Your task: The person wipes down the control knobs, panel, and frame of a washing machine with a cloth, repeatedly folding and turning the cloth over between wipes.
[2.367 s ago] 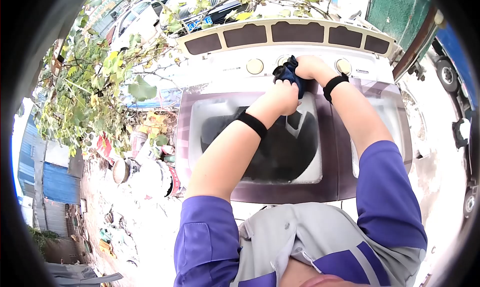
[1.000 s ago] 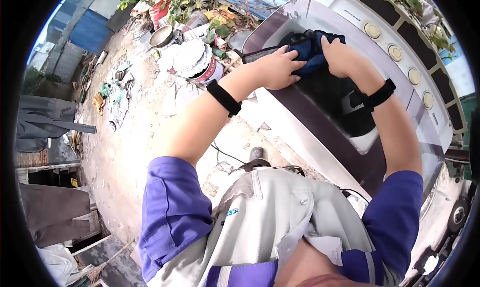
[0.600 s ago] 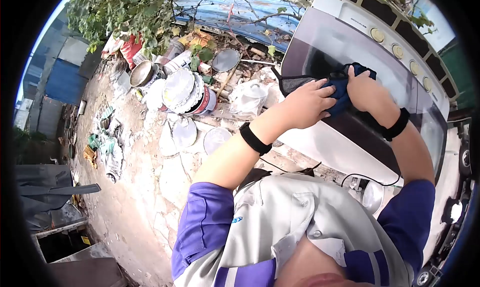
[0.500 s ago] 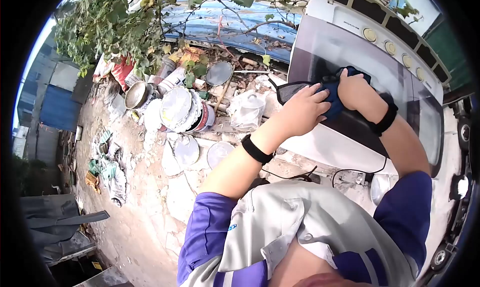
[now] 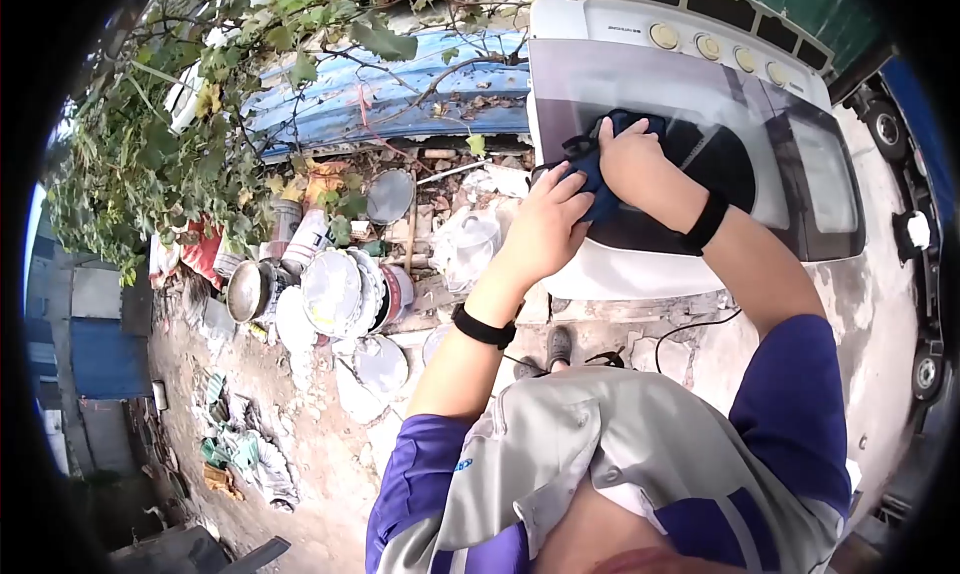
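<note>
Dark blue cloth (image 5: 597, 179) lies bunched over the left part of the lid of a twin-tub washing machine (image 5: 640, 274). On the cloth's left edge my left hand (image 5: 545, 222) is closed, its fingers curled onto the fabric. My right hand (image 5: 637, 164) grips the cloth from above on its right side, with the fingertips towards the control panel (image 5: 600, 19). Part of the cloth is hidden under both hands. A round dark tub shows through the lid, right of the cloth.
Left of the machine are stacked paint buckets (image 5: 335, 294), a round pan (image 5: 248, 292), a clear plastic bag (image 5: 467, 249) and leafy vines (image 5: 130, 189). A black cable (image 5: 690, 326) runs along the ground below the machine. Parked vehicle wheels (image 5: 887, 129) stand at the right.
The view has swung since the earlier frames. The cloth has gone from near the control knobs to the lid's left part, with both hands still on it; its grey end no longer shows clearly.
</note>
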{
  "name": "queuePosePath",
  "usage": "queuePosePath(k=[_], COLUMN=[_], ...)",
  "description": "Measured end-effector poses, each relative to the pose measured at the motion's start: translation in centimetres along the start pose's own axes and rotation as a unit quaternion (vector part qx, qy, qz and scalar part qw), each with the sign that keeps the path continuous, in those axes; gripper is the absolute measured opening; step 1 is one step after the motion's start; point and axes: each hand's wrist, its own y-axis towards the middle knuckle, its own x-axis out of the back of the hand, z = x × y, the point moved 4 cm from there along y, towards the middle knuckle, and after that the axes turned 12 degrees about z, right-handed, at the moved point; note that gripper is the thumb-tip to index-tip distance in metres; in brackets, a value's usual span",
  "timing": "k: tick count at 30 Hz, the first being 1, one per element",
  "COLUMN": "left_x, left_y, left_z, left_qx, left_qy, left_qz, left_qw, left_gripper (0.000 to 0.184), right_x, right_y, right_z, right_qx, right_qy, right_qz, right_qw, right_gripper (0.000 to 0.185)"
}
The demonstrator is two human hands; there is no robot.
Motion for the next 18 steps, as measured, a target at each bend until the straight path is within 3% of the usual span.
queuePosePath(k=[2,3,6,8,9,10,11,12,14,15,18], left_x=[0.7,1.1,2.0,2.0,2.6,3.3,3.7,5.0,6.2,7.3,8.0], left_y=[0.2,0.5,0.3,-1.1,-1.9,-2.6,-3.8,-4.0,-4.2,-3.4,-1.1], left_z=[0.4,0.7,3.9,7.0,8.5,9.8,10.9,11.2,11.3,10.8,13.8], left_qx=[0.008,0.013,0.089,0.161,0.212,0.263,0.311,0.295,0.226,0.19,0.174], left_qy=[-0.013,-0.018,-0.045,-0.018,-0.06,-0.101,-0.211,-0.278,-0.473,-0.551,-0.681], left_qz=[0.023,0.03,-0.009,-0.101,-0.114,-0.128,-0.191,-0.187,-0.255,-0.242,-0.268], left_qw=[1.0,0.999,0.995,0.982,0.969,0.951,0.907,0.895,0.812,0.776,0.659], left_gripper=[0.036,0.036,0.04,0.036,0.034,0.032,0.029,0.026,0.022,0.024,0.021], right_x=[1.2,0.2,6.0,10.0,11.9,14.3,15.0,16.4,17.3,17.8,18.4], right_y=[0.2,3.1,0.8,0.8,0.7,-1.4,-0.3,-0.3,-0.2,-0.7,0.1], right_z=[0.7,2.3,2.9,4.4,4.9,3.4,4.0,4.2,3.6,2.8,0.6], right_qx=[-0.035,-0.094,0.06,0.183,0.25,0.402,0.423,0.444,0.449,0.453,0.431], right_qy=[-0.01,0.065,0.077,0.116,0.143,0.217,0.272,0.327,0.401,0.436,0.475], right_qz=[0.053,0.093,0.008,-0.093,-0.137,-0.169,-0.205,-0.24,-0.273,-0.284,-0.297], right_qw=[0.998,0.989,0.995,0.972,0.948,0.873,0.839,0.799,0.75,0.724,0.707], right_gripper=[0.077,0.077,0.06,0.051,0.047,0.035,0.036,0.038,0.04,0.042,0.049])
